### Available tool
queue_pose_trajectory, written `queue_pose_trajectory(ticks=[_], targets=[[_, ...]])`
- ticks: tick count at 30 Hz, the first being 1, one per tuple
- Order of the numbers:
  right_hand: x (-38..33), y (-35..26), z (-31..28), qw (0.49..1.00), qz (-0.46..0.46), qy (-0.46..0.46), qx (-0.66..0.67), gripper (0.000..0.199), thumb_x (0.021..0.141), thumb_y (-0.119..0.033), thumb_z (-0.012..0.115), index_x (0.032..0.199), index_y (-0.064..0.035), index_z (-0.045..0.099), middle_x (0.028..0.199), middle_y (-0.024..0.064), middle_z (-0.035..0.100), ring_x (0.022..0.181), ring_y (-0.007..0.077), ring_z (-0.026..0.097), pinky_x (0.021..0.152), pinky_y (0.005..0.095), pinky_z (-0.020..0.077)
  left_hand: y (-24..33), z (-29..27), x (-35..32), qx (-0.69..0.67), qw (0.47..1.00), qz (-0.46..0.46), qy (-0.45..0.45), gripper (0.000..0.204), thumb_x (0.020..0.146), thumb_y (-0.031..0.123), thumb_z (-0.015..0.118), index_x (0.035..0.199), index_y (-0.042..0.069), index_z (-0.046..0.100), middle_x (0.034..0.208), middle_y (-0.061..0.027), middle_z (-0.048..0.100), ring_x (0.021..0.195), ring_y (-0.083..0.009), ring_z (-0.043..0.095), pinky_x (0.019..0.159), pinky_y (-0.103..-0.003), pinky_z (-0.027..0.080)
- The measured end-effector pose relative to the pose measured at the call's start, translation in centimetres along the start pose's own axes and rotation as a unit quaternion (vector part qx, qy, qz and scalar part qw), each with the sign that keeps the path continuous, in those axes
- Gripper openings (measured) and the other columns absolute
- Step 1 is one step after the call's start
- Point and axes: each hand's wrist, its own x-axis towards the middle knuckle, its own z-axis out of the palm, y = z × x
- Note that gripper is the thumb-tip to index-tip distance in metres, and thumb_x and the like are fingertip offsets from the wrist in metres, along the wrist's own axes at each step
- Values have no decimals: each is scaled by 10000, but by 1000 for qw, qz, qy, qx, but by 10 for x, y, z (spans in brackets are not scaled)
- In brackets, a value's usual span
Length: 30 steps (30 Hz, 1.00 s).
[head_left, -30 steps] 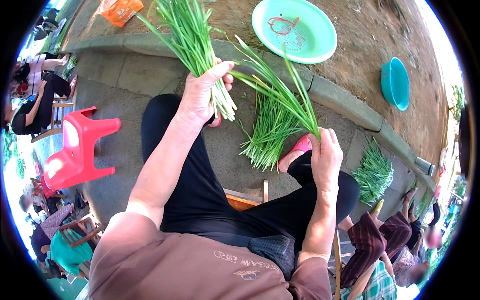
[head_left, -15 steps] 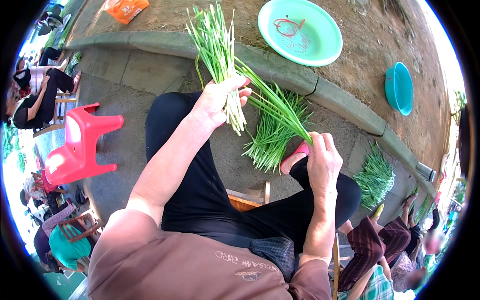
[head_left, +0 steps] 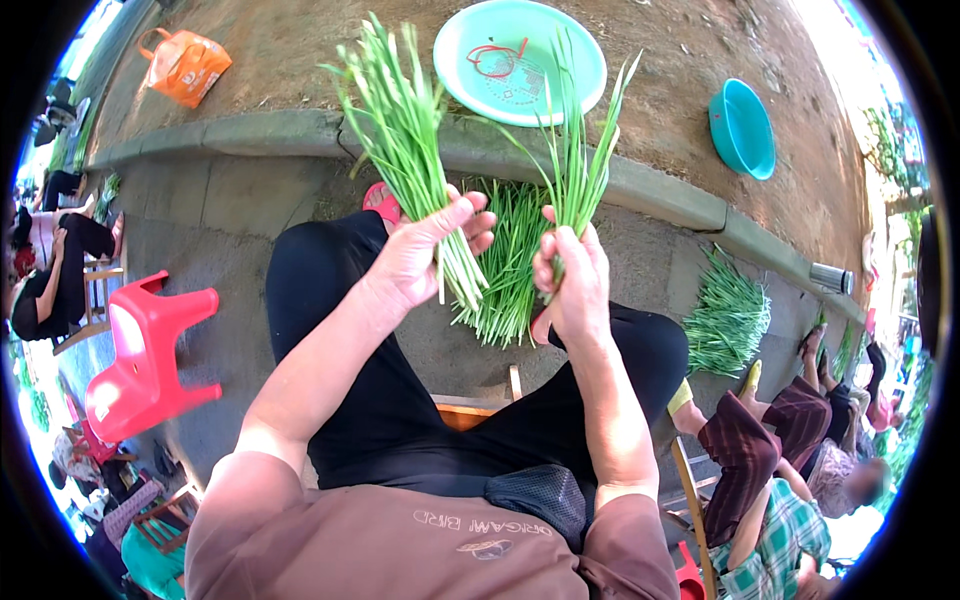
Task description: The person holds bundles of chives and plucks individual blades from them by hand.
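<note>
My left hand (head_left: 425,245) is wrapped round a thick bunch of garlic chives (head_left: 400,130), leaves pointing away from me and pale stem ends hanging toward my lap. Some of its fingers stick out to the right. A thinner bunch of chives (head_left: 578,170) stands nearly upright in my right hand (head_left: 575,275), its stem ends gripped in the closed fingers. The two bunches are apart, side by side over my knees. Below and between them, a heap of chives (head_left: 512,240) lies on the ground, partly hidden by my hands.
Past the stone kerb (head_left: 660,195) are a mint-green basin (head_left: 455,65) with a red cord in it, a teal basin (head_left: 742,140) and an orange bag (head_left: 190,75). A red plastic stool (head_left: 140,345) is at left. Another chive heap (head_left: 728,310) lies at right, near seated people.
My right hand has moved left and inward, swinging its chives from slanting across to pointing away from me. My left hand still holds its bunch. The view has shifted slightly to the right.
</note>
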Motion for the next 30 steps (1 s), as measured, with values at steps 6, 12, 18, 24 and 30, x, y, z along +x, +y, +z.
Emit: queue_pose_trajectory(ticks=[6,12,18,24,30], targets=[[3,29,13,988,-123,-44,-85,158,955,-98,447,1058,-24,540,748,-25,505,628,49,432,594,193,395,-27,15,7,95,993,-40,-52,188,806,84,681,960,142,590,1060,-34,635,822,-160,599,716,-333,497],[-3,26,14,977,-157,0,-145,163,953,-97,457,1061,-15,546,756,-26,522,626,45,428,577,195,395,-27,23,9,132,987,-42,-85,207,796,80,687,972,126,588,916,-2,620,805,-136,593,690,-300,499],[-9,37,15,976,-153,17,-155,183,945,-87,476,1106,-14,523,796,4,543,661,73,479,607,225,432,-25,27,8,134,987,-56,-70,210,804,83,669,994,112,584,925,-21,618,796,-138,604,699,-305,528],[-10,28,9,991,-75,-51,-94,231,877,-39,587,1104,6,571,951,-8,576,840,66,518,779,217,434,-25,18,11,233,971,26,-52,205,783,51,679,958,74,574,908,-34,621,800,-152,610,732,-292,516],[-6,23,5,994,-88,-64,-24,291,879,-16,569,1169,-26,580,1099,5,595,939,75,531,832,223,436,-24,33,2,232,966,70,-93,204,788,32,678,973,56,594,1043,-48,616,926,-133,579,797,-297,468]])
